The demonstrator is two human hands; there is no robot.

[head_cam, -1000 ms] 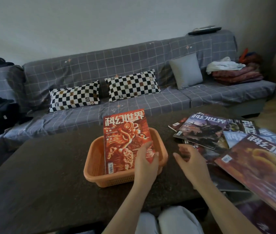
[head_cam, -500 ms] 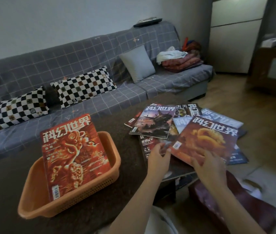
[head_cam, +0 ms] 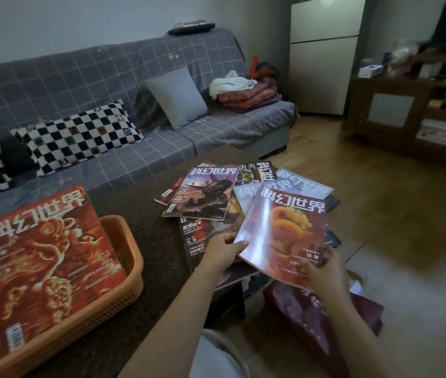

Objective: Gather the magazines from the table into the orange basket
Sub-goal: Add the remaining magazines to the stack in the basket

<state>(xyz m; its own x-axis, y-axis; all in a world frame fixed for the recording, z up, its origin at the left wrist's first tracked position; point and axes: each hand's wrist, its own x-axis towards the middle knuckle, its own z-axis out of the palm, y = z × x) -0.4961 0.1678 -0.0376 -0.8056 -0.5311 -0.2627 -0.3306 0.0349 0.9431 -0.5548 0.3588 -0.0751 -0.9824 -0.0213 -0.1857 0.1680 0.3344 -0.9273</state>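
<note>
Your left hand (head_cam: 223, 248) and right hand (head_cam: 325, 271) pinch the glossy dragon magazine's (head_cam: 284, 230) near corners, tilted over the desk's (head_cam: 140, 227) right edge, right of the perforated orange basket (head_cam: 123, 268).

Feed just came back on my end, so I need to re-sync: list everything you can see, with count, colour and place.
basket: one, orange, left on the table
red magazine: one, leaning in the basket
dragon magazine: one, purple and orange, lifted off the pile in both hands
magazine pile: several overlapping, mixed colours, right end of the table; exact count unclear
table: one, dark
sofa: one, grey checked, behind the table
checkered pillows: two, black and white, on the sofa
grey cushion: one, on the sofa
folded blankets: stack, red and white, sofa's right end
left hand: holds the dragon magazine's lower left corner
right hand: holds its bottom edge
</note>
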